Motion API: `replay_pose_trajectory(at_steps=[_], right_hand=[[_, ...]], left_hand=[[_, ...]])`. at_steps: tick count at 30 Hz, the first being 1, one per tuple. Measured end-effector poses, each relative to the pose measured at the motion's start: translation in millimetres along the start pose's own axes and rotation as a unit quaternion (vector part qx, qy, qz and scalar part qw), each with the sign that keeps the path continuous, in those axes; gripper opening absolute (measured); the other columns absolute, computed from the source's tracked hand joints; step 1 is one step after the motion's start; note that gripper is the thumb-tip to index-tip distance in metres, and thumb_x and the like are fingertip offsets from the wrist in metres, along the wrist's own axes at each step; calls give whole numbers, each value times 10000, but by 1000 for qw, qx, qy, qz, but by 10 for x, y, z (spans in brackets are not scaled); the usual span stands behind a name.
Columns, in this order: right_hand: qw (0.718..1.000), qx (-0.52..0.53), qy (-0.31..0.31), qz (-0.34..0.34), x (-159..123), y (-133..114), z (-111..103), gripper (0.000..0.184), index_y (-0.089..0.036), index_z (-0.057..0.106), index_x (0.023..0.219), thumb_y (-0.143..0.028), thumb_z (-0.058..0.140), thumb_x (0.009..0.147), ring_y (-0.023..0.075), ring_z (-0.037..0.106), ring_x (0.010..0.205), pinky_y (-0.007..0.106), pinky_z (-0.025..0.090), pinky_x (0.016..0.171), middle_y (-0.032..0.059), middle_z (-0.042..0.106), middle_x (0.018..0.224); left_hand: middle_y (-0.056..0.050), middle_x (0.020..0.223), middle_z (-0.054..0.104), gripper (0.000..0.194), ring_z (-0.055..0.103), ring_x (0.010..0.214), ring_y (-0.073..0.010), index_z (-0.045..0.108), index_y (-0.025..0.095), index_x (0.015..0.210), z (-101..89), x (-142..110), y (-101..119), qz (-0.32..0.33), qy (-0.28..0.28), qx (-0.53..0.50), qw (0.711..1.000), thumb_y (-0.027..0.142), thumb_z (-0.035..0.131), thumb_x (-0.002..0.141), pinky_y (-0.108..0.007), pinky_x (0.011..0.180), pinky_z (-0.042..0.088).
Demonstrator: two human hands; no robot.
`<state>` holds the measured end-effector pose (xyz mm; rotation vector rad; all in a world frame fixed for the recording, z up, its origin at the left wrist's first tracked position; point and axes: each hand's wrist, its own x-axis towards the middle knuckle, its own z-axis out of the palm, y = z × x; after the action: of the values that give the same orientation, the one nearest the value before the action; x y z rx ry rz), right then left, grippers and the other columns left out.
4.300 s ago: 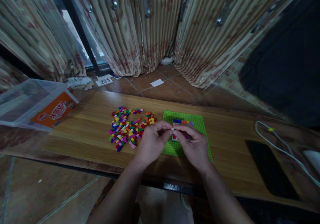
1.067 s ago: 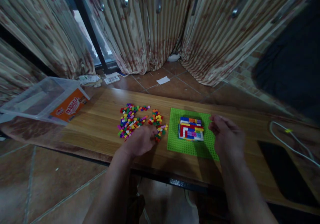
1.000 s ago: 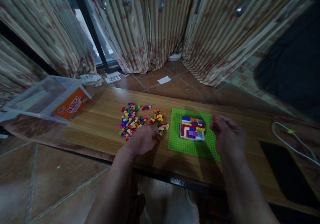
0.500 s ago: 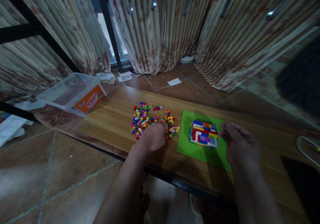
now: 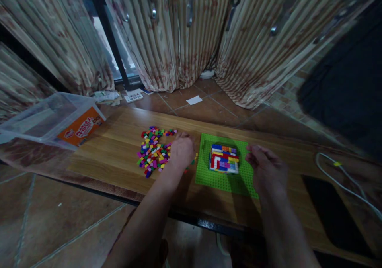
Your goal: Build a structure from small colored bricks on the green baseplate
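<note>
A low block of many-coloured toy bricks stands on a green studded baseplate. To its left lies a loose pile of small coloured bricks. Over the right part of that pile is my left hand, its fingers curled downward and closed; whatever is between them is hidden. My right hand hovers at the right edge of the baseplate, thumb and fingers pinched together. Something tiny may be at those fingertips, too small and dark to name.
A clear plastic box with an orange label stands at the left end of the wooden table. On the right are a dark flat object and a white cable. Curtains hang behind, with papers on the floor.
The view has swung to the right. My left hand has moved toward the far side of the pile, covering its right part. My right hand stays pinched by the baseplate's right edge.
</note>
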<state>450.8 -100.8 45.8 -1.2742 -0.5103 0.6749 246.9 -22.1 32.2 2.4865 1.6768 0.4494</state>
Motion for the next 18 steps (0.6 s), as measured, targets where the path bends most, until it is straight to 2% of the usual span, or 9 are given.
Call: replay_pose_trajectory(at_steps=[3,7,12,18], right_hand=[[1000,5,8,-9,47,-18,-58,209,-197,713,717,-325,826,597,82,581,578,205,479,529,-13,683,708],[1000,9,5,-18,88,-36,-81,203,-191,709,726,-327,813,617,83,589,587,211,481,544,-9,680,719],[1000,25,7,1,92,-67,-58,210,-186,714,719,-326,821,604,69,576,565,205,471,547,-13,682,706],[999,33,4,20,76,-69,-55,222,-189,718,686,-333,838,568,63,570,570,191,466,552,-13,687,684]], left_hand=[[-141,962,658,240,609,985,-240,677,126,914,59,39,-13,-28,-15,24,999,130,449,838,-342,899,483],[-122,948,669,256,620,960,-235,676,162,881,50,36,-66,-36,-8,29,999,100,432,833,-323,858,486],[-124,946,669,254,613,976,-252,673,173,868,-40,-12,-53,-37,-3,19,999,106,430,837,-335,836,474],[-96,1012,676,256,637,904,-210,660,187,934,-180,-150,-32,-68,23,-27,997,194,407,893,-300,793,474]])
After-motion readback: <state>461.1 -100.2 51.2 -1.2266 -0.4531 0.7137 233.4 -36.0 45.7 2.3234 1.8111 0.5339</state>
